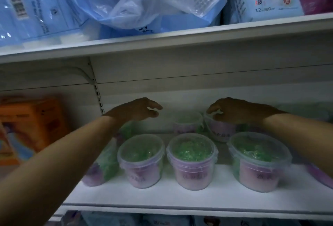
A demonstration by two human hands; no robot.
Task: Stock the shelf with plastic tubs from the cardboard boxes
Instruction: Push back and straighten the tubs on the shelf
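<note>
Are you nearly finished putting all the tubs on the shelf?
Partly. At least three front tubs already stand on the shelf, with another tub behind them. The right hand grips a back tub that looks tilted. The left hand hovers and holds nothing. Bare space shows at the back left, so more could fit. The boxes are out of view.

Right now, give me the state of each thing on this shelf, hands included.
Left hand: open, holding nothing.
Right hand: gripping the back-right tub from above.
Back-right tub: lidded, seemingly tilted.
Back-left tub: lidded, upright.
Front-left tub: lidded, upright.
Front-middle tub: lidded, upright.
Front-right tub: lidded, upright.
Tub under left forearm: partly hidden, pose unclear.
</note>
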